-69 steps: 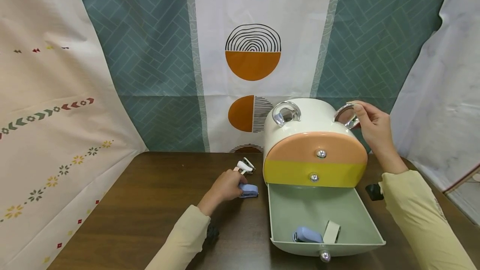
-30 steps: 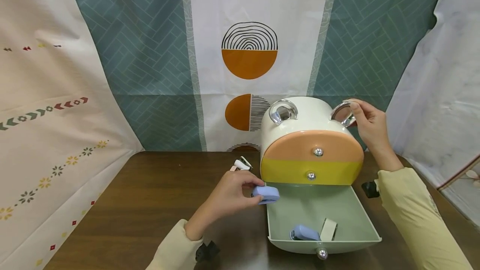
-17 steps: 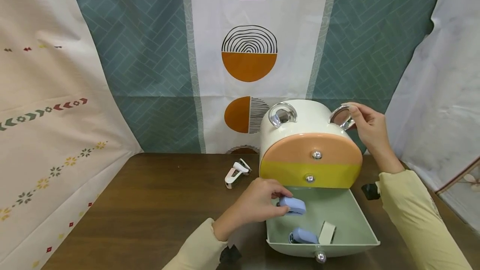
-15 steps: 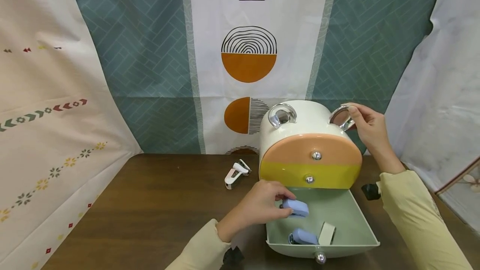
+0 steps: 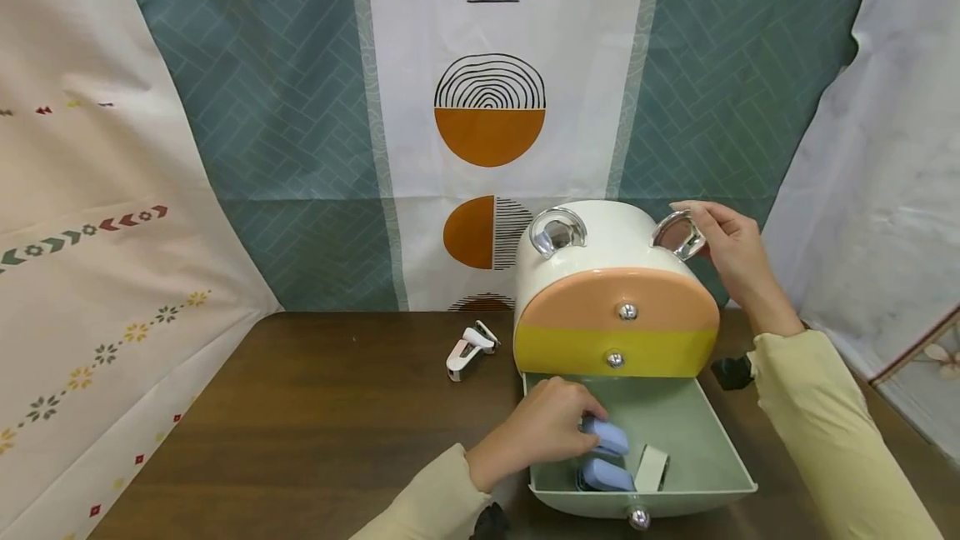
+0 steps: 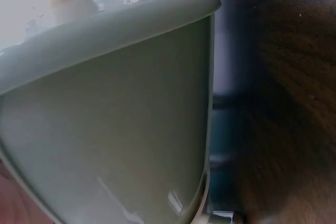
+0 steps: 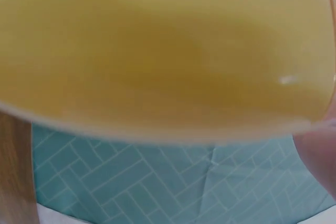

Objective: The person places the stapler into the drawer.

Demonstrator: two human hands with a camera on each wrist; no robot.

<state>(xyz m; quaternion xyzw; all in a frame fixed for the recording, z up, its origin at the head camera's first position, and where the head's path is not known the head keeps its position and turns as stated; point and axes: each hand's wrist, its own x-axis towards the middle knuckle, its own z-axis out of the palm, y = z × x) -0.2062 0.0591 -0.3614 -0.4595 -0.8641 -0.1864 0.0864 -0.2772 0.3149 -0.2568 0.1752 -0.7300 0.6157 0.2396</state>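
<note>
My left hand pinches a small light-blue stapler between thumb and fingers, low inside the pulled-out pale green drawer. Just in front of it lies a second blue stapler, beside a small off-white block near the drawer's front wall. My right hand grips the right chrome ear-shaped ring on top of the white rounded cabinet. In the left wrist view the drawer fills much of the picture, and the held stapler is not visible there.
A white stapler-like item, spread apart, lies on the dark wooden table left of the cabinet. Orange and yellow drawer fronts with round knobs are closed above the green drawer. Patterned cloth hangs behind.
My left hand has picked the blue stapler up off the table, carried it right and lowered it into the green drawer beside the other one. The right hand keeps its grip on the ring.
</note>
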